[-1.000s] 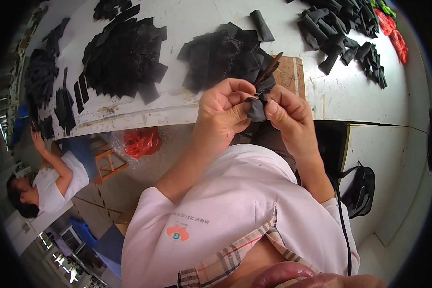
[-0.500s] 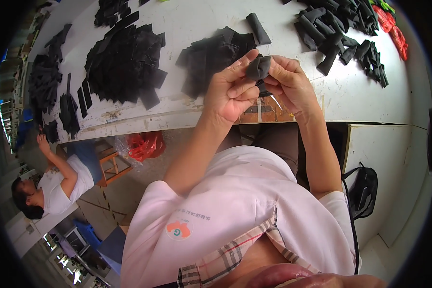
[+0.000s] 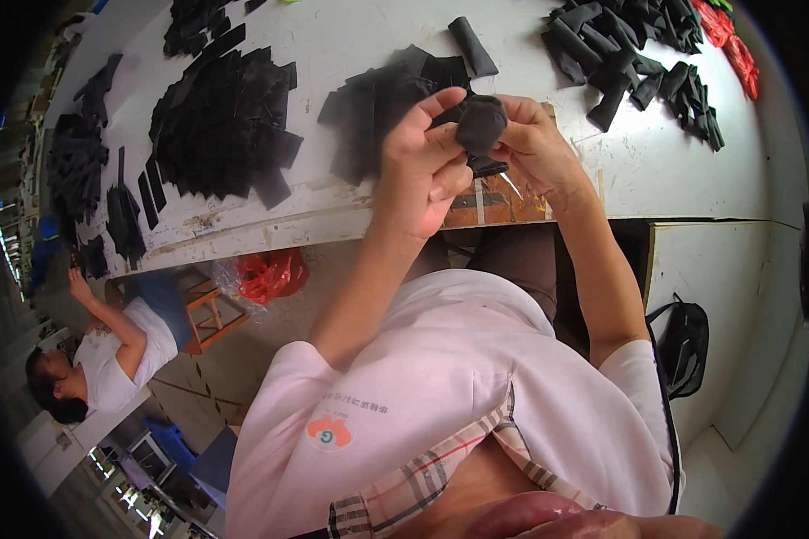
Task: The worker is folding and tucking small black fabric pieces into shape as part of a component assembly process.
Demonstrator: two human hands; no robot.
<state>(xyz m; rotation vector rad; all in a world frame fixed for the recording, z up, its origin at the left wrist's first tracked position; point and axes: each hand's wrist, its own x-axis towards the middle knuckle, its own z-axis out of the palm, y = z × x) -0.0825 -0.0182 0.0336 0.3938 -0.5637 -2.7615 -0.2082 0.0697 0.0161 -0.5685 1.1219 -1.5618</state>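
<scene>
Above the near edge of the white table, a small piece of black cloth (image 3: 483, 124), bunched into a rounded shape, is held up between my two hands. My left hand (image 3: 427, 162) pinches its left side with the thumb, the index finger raised and the other fingers curled. On the other side, my right hand (image 3: 535, 144) grips the cloth between thumb and fingers. Behind my hands lies a pile of flat black cloth pieces (image 3: 360, 117), partly hidden by them. Just beyond, a single black cloth tube (image 3: 473, 47) rests on the table.
A larger stack of black pieces (image 3: 220, 126) sits to the left on the table (image 3: 333, 211). Several black tubes (image 3: 593, 54) are heaped at the far right, beside red plastic bags (image 3: 737, 58). Another person (image 3: 108, 350) sits at the left. A black bag (image 3: 683, 346) hangs at the right.
The black cloth has been turned and shows a broader, rounder face. My left fingers have shifted around it, the index finger now lifted off. The view has moved slightly.
</scene>
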